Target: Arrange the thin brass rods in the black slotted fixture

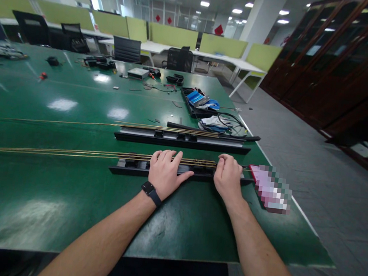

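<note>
Two bare hands work at a long black rail (129,172) lying on a green surface (94,216), roughly parallel to its near edge and toward its right edge. Thin gold-coloured rods (68,151) run along the rail and reach far out leftward, past the view.

The left hand (165,174) is loosely spread, palm down, thumb out wide, its fingers over the rods and rail; it seems to steady rather than clasp. The right hand (228,178) is curled near the rail's right end, thumb against the fingers; whether it pinches a rod cannot be told.

The rail looks stiff and fairly weighty, best held near both ends. The rods look light, springy and smooth, likely to slide or bend; holding them close to the rail should limit whipping of the long tails.

Bare surface lies between the rail and the near edge, giving good room. A second rail (183,143) lies parallel, just beyond, leaving only a narrow strip. Rightward is tighter: a pinkish, blurred-out flat object (270,189) sits just beside the rail's end, near the right edge.
</note>
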Demonstrator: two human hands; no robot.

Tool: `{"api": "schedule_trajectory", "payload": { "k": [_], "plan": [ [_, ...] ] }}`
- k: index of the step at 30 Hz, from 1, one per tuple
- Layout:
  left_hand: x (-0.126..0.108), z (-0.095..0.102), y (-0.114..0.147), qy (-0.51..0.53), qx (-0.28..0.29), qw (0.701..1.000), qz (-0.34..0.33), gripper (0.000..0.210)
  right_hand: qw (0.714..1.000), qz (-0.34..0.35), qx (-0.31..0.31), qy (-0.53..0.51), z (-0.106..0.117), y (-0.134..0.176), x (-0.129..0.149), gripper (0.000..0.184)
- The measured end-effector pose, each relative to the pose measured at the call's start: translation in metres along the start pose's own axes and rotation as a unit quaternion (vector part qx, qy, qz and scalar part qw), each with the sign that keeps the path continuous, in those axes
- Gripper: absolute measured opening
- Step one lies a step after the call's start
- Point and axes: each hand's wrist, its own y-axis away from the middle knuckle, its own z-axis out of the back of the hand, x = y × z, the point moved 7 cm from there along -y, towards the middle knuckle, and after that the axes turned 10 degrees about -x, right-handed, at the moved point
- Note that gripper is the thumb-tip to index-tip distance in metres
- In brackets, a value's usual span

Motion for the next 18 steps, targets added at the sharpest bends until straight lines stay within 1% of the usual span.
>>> {"api": "schedule_trajectory", "payload": {
  "k": [3,6,9,15,18],
  "plan": [
    [0.000,0.000,0.000,0.000,0.002,1.000,0.000,0.062,1.000,0.013,0.006,-0.004,0.003,-0.001,0.002,0.029],
    [0.001,-0.001,0.001,-0.001,0.001,1.000,0.001,0.061,0.999,-0.019,-0.005,0.028,0.007,-0.003,-0.008,0.030],
    [0.001,0.000,0.000,0.000,0.001,1.000,-0.002,0.061,0.998,-0.039,-0.006,0.045,0.005,-0.003,-0.012,0.031],
    [0.000,0.001,-0.001,-0.004,0.000,1.000,-0.004,0.063,1.000,0.006,0.003,0.011,0.000,0.000,0.002,0.031],
    [0.001,0.001,0.000,-0.005,-0.002,1.000,-0.003,0.063,1.000,-0.001,-0.002,0.029,0.004,-0.002,-0.003,0.030]
  ]
}}
